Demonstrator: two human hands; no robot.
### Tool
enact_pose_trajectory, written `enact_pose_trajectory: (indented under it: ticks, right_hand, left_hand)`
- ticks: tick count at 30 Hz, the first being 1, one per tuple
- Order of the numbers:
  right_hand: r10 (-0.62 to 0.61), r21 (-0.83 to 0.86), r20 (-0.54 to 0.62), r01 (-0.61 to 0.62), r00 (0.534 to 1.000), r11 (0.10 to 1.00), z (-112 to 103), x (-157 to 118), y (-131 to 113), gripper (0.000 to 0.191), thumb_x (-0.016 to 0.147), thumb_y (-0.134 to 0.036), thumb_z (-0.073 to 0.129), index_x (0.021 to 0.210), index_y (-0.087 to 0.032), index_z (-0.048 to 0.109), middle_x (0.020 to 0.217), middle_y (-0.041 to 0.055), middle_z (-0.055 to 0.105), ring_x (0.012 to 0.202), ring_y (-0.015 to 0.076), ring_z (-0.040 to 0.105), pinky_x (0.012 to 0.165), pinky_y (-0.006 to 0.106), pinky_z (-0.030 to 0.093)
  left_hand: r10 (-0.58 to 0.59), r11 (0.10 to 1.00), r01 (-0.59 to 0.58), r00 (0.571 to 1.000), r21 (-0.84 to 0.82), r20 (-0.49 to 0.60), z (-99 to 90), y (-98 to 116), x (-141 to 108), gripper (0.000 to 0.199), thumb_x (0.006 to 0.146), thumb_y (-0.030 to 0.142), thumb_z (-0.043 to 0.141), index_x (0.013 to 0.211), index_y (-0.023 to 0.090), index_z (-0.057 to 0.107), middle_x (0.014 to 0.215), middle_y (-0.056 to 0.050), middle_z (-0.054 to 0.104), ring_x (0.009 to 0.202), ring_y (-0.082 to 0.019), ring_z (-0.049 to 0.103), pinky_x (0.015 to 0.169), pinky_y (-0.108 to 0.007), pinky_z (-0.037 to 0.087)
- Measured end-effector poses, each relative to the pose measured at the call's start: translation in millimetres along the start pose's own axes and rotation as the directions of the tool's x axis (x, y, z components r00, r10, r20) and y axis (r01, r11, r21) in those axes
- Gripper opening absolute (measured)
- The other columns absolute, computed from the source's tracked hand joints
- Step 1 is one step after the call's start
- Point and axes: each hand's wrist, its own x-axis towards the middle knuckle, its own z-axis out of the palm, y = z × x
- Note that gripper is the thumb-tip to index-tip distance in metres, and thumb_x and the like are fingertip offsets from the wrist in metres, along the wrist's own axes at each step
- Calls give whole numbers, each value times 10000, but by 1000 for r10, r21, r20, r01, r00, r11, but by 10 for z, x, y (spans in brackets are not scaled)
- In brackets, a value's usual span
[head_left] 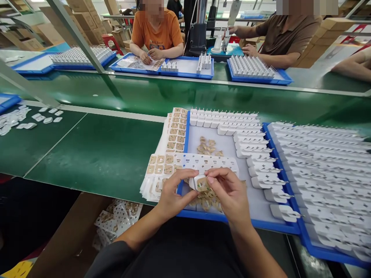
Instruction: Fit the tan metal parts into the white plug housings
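My left hand (pixel 174 191) is closed around a small white plastic housing (pixel 192 183), its face turned up toward me. A tan die-cut sticker (pixel 203 184) lies at that face, and the thumb and fingers of my right hand (pixel 233 195) pinch its edge. Whether the sticker is fully stuck down I cannot tell. Below my hands, tan peeled-looking scraps (pixel 207 202) pile up in a blue-rimmed tray (pixel 220 217). A sheet of stickers (pixel 165 159) reaches over the tray's left rim, partly hidden by my left hand.
White housings with metal pins (pixel 256 162) line the tray's far and right sides. Another full tray (pixel 324 185) adjoins on the right. Sticker sheets (pixel 177 127) stack at the left. A box (pixel 72 235) with scrap sheets stands below. Across the green conveyor (pixel 139 92), co-workers sit at trays.
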Motion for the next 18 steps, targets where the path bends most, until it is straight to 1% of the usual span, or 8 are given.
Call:
enact_pose_trajectory:
  ticks: [8,12,18]
  right_hand:
    - [-12,3,-4,12,1000,1000,23,1,-14,30,924,-273,690,912,-245,693,921,28,695,930,187,667,839,307,545]
    - [-17,-7,-7,17,1000,1000,21,-8,-15,41,924,-279,692,917,-238,692,921,37,696,925,194,668,828,315,555]
    - [-30,-17,-8,30,1000,999,23,-13,-21,16,927,-261,688,923,-247,693,929,27,701,928,185,671,824,298,554]
  left_hand:
    - [28,999,-27,1000,35,-10,-4,22,6,430,821,155,780,1218,241,641,1156,-82,727,1116,-238,680,993,-381,556]
    - [34,999,-34,999,40,-16,-1,26,16,437,816,149,782,1218,242,640,1151,-79,730,1110,-235,685,984,-372,559]
    - [44,998,-44,999,35,-15,-2,27,16,438,822,141,775,1223,242,631,1155,-81,724,1121,-234,679,995,-376,555]
